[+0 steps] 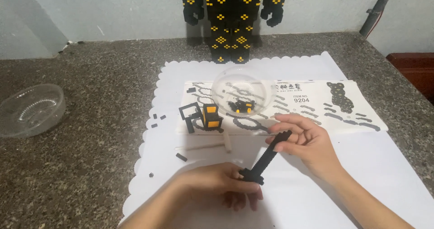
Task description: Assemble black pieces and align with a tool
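A long black strip of small building blocks (266,158) runs diagonally between my hands. My left hand (217,184) pinches its lower end near the front of the white mat. My right hand (307,141) holds its upper end with thumb and fingertips. Just beyond the hands stands a small black and orange block assembly (209,116) on the instruction sheet (343,114). A clear bowl (244,91) with several black and orange pieces rests on the same sheet.
A white scalloped mat (361,175) covers the speckled stone counter (90,143). Loose black pieces (181,156) lie on the mat's left side. An empty clear bowl (29,109) sits far left. A tall black and orange block figure (233,16) stands against the wall.
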